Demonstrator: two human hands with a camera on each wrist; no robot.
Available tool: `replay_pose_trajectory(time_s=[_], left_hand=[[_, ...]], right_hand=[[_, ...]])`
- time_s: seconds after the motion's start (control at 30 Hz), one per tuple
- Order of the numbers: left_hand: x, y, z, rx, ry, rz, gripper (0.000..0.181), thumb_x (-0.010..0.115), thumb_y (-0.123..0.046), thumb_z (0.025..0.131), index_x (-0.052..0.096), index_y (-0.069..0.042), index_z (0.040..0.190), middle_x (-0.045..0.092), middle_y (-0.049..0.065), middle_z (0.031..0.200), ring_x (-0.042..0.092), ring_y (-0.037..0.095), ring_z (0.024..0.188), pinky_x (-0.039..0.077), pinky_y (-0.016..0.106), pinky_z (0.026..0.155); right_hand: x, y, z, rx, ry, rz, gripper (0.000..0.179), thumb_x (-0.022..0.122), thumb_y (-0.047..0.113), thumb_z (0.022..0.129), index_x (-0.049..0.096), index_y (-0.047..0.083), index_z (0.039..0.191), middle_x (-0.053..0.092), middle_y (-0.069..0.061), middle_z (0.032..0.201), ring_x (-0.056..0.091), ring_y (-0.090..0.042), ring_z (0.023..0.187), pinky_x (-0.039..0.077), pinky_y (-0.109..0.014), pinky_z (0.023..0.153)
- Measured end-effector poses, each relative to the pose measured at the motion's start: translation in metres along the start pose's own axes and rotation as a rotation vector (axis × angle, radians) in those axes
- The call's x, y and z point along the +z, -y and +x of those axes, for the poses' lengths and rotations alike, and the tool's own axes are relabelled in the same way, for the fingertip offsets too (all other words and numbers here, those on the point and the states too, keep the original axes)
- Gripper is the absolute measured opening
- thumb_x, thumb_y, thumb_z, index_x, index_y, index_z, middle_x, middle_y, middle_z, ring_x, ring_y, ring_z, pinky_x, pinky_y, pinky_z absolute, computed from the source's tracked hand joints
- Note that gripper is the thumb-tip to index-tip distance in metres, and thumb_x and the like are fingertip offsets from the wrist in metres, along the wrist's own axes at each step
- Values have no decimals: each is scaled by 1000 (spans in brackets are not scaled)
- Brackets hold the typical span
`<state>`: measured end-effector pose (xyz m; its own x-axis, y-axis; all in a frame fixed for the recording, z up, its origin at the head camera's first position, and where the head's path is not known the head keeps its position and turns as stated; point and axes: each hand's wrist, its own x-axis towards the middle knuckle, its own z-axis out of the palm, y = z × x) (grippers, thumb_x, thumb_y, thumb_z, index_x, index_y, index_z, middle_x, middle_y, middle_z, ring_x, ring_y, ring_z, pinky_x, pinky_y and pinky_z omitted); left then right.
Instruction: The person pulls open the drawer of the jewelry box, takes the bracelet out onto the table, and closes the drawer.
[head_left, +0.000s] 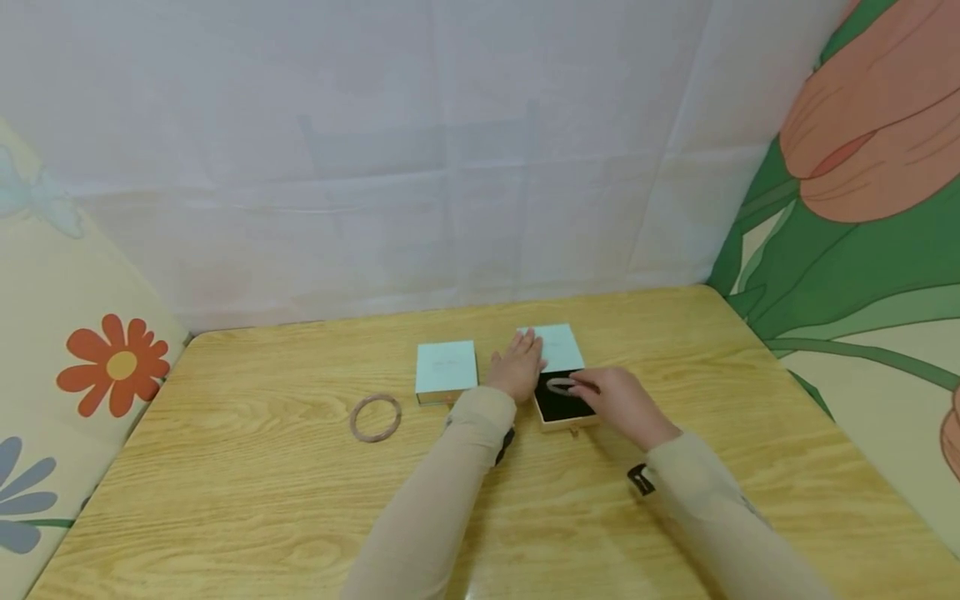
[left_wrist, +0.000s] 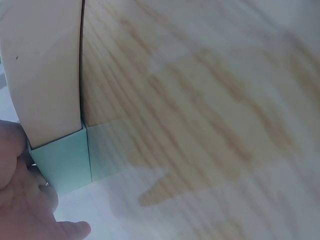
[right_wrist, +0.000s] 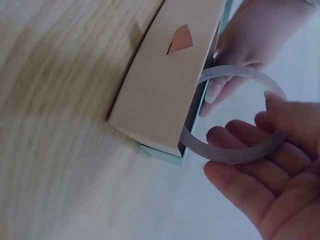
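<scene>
Faint lettering sits near the middle of each mint lid, on the sleeve (head_left: 564, 343) of the open box and on the closed box (head_left: 446, 367), but it is too small for me to read. The black band (head_left: 641, 479) at my right wrist bears a small white mark, also unreadable.

The open box runs lengthwise from the far side of the bench (head_left: 262, 475) towards me, slanting slightly right as it comes nearer — sleeve at the far end, drawer (head_left: 557, 407) pulled out at the near end. The drawer is black inside with a pale front, and a small pinkish tab (right_wrist: 181, 39) stands out from that front, facing me.

My right hand (head_left: 618, 400) pinches a pale bangle (right_wrist: 227, 155) between thumb and fingers at its right side. Being a ring, it has no long axis; it tilts up over the drawer, its left part dipping past the rim. From above it looks like a narrow oval, wider from left to right.

My left hand (head_left: 517, 367) rests on the left edge of the sleeve, fingers stretched forward. Left of it stands the closed box, and further left a second bangle (head_left: 352, 421) lies flat on the wood.
</scene>
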<state>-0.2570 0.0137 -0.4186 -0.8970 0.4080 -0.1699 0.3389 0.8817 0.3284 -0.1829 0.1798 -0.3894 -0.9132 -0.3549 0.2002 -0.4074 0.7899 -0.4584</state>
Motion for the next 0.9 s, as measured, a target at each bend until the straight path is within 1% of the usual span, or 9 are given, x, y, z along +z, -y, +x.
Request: replay_pose_trajectory(time_s=[0.13, 0.2, 0.27, 0.33, 0.43, 0.53, 0.63, 0.77, 0.9], left_hand=[[-1, 0, -1, 2, 7, 6, 54, 28, -34, 107, 16, -16, 157, 3, -1, 163, -2, 14, 148, 15, 52, 116], [-1, -1, -3, 2, 13, 11, 54, 27, -34, 107, 15, -16, 157, 3, -2, 163, -2, 14, 147, 14, 52, 116], [-3, -1, -4, 3, 11, 16, 54, 28, -34, 107, 16, -16, 157, 4, -1, 163, -1, 14, 148, 16, 52, 116], [-4, -2, -6, 3, 9, 22, 53, 28, -33, 108, 17, -16, 156, 5, -1, 162, 0, 14, 148, 16, 52, 116], [-6, -2, -7, 4, 4, 27, 53, 28, -33, 108, 18, -15, 156, 6, -1, 162, 1, 14, 148, 17, 52, 116], [-6, -3, -7, 5, 4, 30, 53, 27, -32, 108, 18, -14, 156, 6, -1, 162, 1, 14, 148, 17, 52, 116], [-5, -3, -7, 6, 0, 31, 53, 28, -32, 108, 18, -14, 156, 7, 0, 162, 2, 15, 148, 18, 53, 116], [-6, -3, -7, 2, -1, 37, 53, 28, -33, 108, 18, -14, 156, 7, 0, 162, 2, 15, 148, 18, 52, 115], [-5, -4, -7, -2, 0, 45, 53, 28, -33, 108, 18, -15, 156, 7, -1, 162, 2, 15, 148, 18, 52, 116]], right_hand=[[0, -5, -4, 38, -76, 90, 24, 64, 0, 92, 66, -12, 112, 68, -26, 104, 68, -31, 85, 56, -43, 72], [0, -7, -6, 50, -110, 127, 25, 64, -1, 92, 65, -13, 114, 68, -27, 106, 68, -32, 88, 56, -43, 73], [0, -9, -7, 76, -121, 168, 28, 63, -1, 92, 63, -13, 118, 67, -27, 107, 67, -29, 84, 55, -39, 68], [0, -11, -8, 103, -128, 202, 30, 61, -1, 93, 61, -12, 121, 67, -26, 110, 67, -29, 86, 54, -35, 66], [1, -13, -10, 147, -126, 249, 32, 59, 0, 95, 59, -10, 125, 66, -25, 112, 67, -29, 86, 50, -30, 60], [1, -16, -11, 210, -123, 320, 33, 57, 2, 97, 57, -10, 128, 65, -26, 116, 67, -33, 95, 54, -28, 64], [0, -18, -12, 280, -119, 418, 34, 54, 2, 99, 53, -12, 131, 62, -28, 118, 65, -37, 100, 57, -32, 71], [-2, -20, -12, 340, -134, 492, 35, 50, 1, 100, 50, -13, 132, 62, -31, 116, 66, -37, 98, 58, -34, 73], [-4, -21, -14, 386, -157, 539, 36, 49, 1, 101, 49, -13, 133, 61, -33, 116, 68, -34, 96, 58, -31, 74]])
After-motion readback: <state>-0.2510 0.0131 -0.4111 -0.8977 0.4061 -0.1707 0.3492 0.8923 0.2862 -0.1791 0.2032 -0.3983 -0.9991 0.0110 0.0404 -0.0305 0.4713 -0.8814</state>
